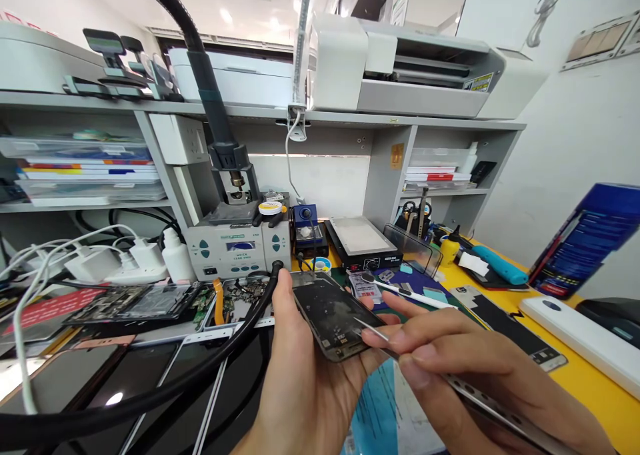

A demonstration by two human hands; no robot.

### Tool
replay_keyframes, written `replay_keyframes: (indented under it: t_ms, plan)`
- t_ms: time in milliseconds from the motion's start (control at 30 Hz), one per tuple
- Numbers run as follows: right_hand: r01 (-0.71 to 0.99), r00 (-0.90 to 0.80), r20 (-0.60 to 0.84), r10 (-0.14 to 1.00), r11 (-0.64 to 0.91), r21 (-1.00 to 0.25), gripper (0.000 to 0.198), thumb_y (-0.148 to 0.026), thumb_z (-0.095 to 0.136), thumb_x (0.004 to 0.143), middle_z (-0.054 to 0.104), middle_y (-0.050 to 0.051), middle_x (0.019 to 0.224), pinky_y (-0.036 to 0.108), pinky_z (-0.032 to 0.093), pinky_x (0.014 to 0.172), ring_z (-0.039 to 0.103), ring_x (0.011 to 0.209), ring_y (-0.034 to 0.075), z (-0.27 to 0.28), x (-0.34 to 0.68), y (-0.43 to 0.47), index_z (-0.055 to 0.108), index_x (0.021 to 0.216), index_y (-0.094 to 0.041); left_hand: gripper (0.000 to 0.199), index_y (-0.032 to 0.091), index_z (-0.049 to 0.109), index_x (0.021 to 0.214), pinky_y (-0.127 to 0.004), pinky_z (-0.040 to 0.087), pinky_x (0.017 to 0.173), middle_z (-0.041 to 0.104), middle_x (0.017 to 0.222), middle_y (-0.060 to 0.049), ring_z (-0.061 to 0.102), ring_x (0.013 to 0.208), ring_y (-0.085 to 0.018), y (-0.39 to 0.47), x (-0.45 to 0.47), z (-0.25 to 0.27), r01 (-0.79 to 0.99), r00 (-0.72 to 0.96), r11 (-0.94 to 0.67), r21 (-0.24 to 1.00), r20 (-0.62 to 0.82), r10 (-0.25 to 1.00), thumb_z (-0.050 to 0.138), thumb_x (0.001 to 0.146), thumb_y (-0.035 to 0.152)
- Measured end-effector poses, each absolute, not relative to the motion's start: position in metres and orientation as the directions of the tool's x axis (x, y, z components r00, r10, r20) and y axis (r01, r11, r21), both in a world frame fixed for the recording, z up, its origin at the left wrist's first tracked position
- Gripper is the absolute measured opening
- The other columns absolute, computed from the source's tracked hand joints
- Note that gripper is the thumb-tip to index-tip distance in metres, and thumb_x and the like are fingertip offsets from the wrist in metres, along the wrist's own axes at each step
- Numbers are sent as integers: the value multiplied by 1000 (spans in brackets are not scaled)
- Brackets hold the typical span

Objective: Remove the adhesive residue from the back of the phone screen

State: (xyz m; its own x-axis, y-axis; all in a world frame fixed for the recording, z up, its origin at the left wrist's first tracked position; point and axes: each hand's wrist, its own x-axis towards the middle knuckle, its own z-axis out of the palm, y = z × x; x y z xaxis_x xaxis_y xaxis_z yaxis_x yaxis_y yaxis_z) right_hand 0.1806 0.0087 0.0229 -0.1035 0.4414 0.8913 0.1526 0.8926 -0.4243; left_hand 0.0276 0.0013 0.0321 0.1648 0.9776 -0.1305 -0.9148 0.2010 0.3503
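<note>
My left hand (303,388) is wrapped round the edges of a dark phone screen panel (327,308), thumb along its left side. Smudges and small marks show on the panel's upward face. In my right hand (480,348) is a pair of metal tweezers (483,398), pinched between thumb and fingers. Their thin tip lies over the lower right part of the panel; whether it touches the surface I cannot tell. Below the hands lies a blue and white sheet or packet (377,408), partly hidden by them.
A thick black hose (220,358) crosses the left side in front of several phone screens (145,371). Behind stand a hot-air station (240,248) and a flat heating plate (365,238). A white-handled brush (415,293) and a white power bank-like block (585,338) lie to the right.
</note>
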Motion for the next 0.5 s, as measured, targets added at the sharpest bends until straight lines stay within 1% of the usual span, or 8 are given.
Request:
replay_keyframes:
  t_ms: [100,267,433,500]
  plan:
    - [161,-95,890,446,889,-429,27,0,77,87,85,2,91,41,72,95,86,79,24,23,180,9,78,97,-25,74,6,81,108,-46,67,90,80,98,-20,78,81,-27,1,28,31,-919,161,192,345,-116,980,44,108,69]
    - [158,-91,887,452,886,-436,28,1,78,85,85,2,91,40,72,97,86,80,23,22,180,7,78,97,-25,73,6,81,105,-40,66,83,80,96,-20,77,79,-26,3,27,31,-920,172,201,336,-114,978,45,108,69]
    - [141,-61,890,452,886,-441,26,-1,79,86,85,2,91,39,72,96,86,80,23,20,179,8,78,96,-24,72,7,81,105,-44,66,89,79,97,-19,77,79,-25,2,25,31,-918,163,187,350,-98,982,41,110,67]
    - [141,-49,890,453,886,-442,24,-3,80,86,85,2,90,40,72,96,86,80,23,19,178,9,77,94,-24,73,7,80,105,-43,66,88,79,97,-19,76,79,-24,1,26,31,-917,156,183,355,-105,982,41,110,68]
